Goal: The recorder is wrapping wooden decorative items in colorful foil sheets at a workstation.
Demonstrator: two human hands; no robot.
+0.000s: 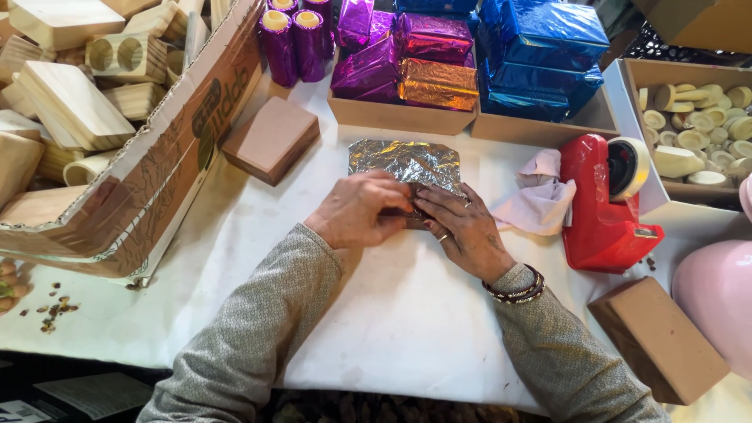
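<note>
My grey sleeves lowest — left hand [356,210] and right hand [462,227] curled, fingertips pinching the foil-wrapped block [407,166] just left of the red tape dispenser [603,200]. Best to keep folds tight, crease flat — foil tears easily.

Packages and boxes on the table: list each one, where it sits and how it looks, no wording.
Silver foil package: centre, flat, crinkled, under left hand and right hand.
Blue foil packages: top right, stacked shiny blocks.
Purple foil packages: top centre, in a shallow box.
Gold foil package: beside the purple ones.
Purple foil cylinders: upright, top.
Cardboard box: left, printed side, holds wooden blocks.
</note>
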